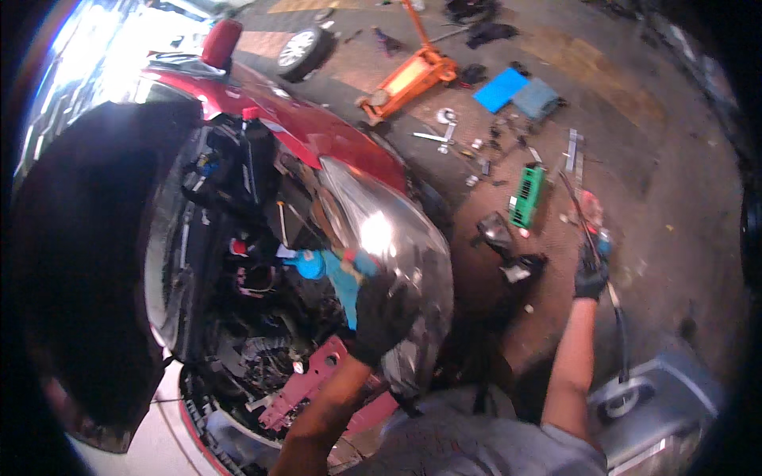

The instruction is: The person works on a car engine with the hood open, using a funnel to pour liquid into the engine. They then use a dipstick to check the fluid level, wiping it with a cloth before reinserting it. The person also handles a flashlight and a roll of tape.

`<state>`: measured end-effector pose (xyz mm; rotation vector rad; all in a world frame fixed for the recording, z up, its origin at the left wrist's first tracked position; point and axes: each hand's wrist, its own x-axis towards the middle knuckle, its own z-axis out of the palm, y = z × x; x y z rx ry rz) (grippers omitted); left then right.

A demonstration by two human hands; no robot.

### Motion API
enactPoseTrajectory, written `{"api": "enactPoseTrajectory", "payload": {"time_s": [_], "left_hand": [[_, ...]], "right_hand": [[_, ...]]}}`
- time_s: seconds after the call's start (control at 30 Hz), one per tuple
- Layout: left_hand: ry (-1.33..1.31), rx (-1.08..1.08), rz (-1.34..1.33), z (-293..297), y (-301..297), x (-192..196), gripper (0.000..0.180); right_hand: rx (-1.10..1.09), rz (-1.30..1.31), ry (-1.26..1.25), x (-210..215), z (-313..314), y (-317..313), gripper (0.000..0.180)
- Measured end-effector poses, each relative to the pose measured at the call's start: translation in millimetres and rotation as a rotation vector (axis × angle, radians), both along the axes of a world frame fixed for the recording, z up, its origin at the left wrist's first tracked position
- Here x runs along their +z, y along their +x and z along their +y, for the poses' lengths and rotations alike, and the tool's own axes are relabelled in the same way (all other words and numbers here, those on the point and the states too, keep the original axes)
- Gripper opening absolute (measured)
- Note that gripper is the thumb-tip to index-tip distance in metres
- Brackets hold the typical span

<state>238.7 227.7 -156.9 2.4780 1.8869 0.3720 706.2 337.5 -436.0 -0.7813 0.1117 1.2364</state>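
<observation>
My left hand [385, 313], in a black glove, is over the clear headlight [379, 226] of a red car. Beside its fingers lies a teal thing with a rounded end [309, 264]; its kind is not plain. Blur hides how those fingers are set, and whether they hold it. Out to the right, my right hand [590, 279], also gloved in black, is closed around a thin dark hose [576, 205]. A small bluish clear piece [605, 242] shows at its fingertips. Below that hand, a black line runs down to a grey container [667, 389].
The engine bay [262, 317] lies open beneath a raised dark hood [95, 262]. On the floor are an orange floor jack [413, 79], a loose wheel [302, 52], a green tray [526, 196], a blue flat case [502, 90], black bags [508, 246] and scattered tools.
</observation>
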Motion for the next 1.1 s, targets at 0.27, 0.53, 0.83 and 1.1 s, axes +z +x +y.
{"api": "enactPoseTrajectory", "payload": {"time_s": [0.27,0.53,0.83,1.1], "left_hand": [[-0.311,0.150,0.176,-9.8,-2.4,-25.4,0.052],[-0.308,0.240,0.242,-45.5,-24.7,-64.1,0.045],[-0.225,0.198,0.213,-32.1,-33.0,-61.4,0.045],[-0.200,0.067,0.403,-9.7,2.1,-16.4,0.038]], "right_hand": [[-0.025,0.490,-0.082,-256.8,-53.1,39.8,0.044],[-0.427,0.383,-0.441,-355.5,-16.7,31.5,0.033],[0.075,0.469,-0.404,-363.2,-13.9,0.9,0.031],[0.670,0.420,-0.488,-206.7,-121.5,-91.6,0.037]]}}
